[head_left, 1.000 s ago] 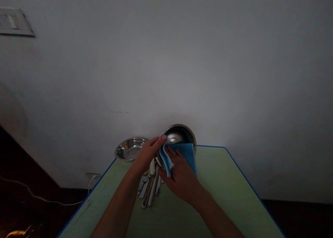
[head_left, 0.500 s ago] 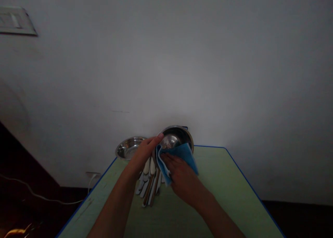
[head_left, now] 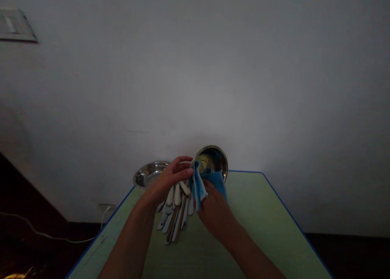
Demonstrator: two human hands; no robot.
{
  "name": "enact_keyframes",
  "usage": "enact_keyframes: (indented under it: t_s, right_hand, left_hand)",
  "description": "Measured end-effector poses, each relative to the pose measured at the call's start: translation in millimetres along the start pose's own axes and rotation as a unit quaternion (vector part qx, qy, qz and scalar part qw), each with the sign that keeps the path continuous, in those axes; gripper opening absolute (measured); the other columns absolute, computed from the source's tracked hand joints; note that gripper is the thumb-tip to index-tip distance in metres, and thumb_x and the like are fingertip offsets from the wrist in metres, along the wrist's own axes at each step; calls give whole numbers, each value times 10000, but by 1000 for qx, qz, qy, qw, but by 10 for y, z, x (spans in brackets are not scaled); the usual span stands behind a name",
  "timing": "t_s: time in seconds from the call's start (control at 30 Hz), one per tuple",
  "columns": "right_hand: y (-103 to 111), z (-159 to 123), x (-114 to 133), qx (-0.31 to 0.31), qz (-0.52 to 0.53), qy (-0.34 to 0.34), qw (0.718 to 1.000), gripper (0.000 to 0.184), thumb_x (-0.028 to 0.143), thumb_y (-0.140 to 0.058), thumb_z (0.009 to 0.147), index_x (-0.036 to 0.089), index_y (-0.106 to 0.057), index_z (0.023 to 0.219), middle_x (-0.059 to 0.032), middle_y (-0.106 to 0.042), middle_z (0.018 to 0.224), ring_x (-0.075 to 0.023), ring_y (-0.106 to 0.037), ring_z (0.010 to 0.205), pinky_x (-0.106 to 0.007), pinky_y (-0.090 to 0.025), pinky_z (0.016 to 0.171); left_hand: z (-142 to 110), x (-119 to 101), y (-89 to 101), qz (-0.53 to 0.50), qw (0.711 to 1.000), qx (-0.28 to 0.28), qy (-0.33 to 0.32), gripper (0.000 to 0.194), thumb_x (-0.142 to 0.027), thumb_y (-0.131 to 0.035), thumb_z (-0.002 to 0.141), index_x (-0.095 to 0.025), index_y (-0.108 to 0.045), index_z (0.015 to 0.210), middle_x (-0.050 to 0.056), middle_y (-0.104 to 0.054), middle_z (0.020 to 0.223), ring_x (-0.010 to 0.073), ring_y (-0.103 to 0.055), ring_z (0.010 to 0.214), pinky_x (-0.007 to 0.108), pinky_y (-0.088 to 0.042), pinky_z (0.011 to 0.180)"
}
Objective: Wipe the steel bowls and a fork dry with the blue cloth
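A shiny metal bowl (head_left: 217,159) is tilted on its side near the wall, its open face toward me. My left hand (head_left: 172,176) grips its left rim, the thumb in front and the fingers reaching behind. A folded blue cloth (head_left: 217,180) with a pale edge is in my right hand (head_left: 215,208), pressed at the bowl's lower inside. The right fingertips are partly covered by the cloth. Under and between my hands lies a pile of cutlery (head_left: 174,220), with cream and brown handles among the metal pieces.
A second metal bowl (head_left: 148,174) stands upright at the table's back left corner, partly behind my left hand. The pale green table (head_left: 258,218) has a blue edge and meets the wall (head_left: 195,88). A white cable (head_left: 45,233) hangs at the left.
The bowl has turned and shifted slightly right. My left thumb has slid lower along the rim, and its fingers now show above it. The cloth has bunched up and moved within the bowl.
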State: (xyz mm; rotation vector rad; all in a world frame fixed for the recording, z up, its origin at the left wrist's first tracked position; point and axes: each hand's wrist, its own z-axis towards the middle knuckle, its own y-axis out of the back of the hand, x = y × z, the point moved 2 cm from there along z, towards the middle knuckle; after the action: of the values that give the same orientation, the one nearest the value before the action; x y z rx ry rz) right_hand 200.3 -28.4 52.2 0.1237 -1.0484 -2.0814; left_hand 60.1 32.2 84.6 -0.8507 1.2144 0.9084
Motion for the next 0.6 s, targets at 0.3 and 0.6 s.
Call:
enact_keyframes:
  t_s: [0.3,0.6]
  right_hand:
    - [-26,-31,-15,-1,2,4,1000,550,115,-505,813,91,-417,1355,-145,-540,1321,-239,-484,1223,-409,-419,1018]
    - [2,-63,2,93,-32,-5,995,599,62,-416,786,94,-382,1383,-93,-500,1372,-216,-441,1255,-398,-376,1054]
  left_hand:
    - [-1,-12,33,-11,999,-45,-26,416,-324,-700,725,-249,-562,1110,30,-707,912,201,-645,797,294,-469,711]
    - [55,40,99,-10,992,-124,-19,403,-404,-655,737,-199,-575,1075,-19,-645,705,146,-571,584,233,-430,528]
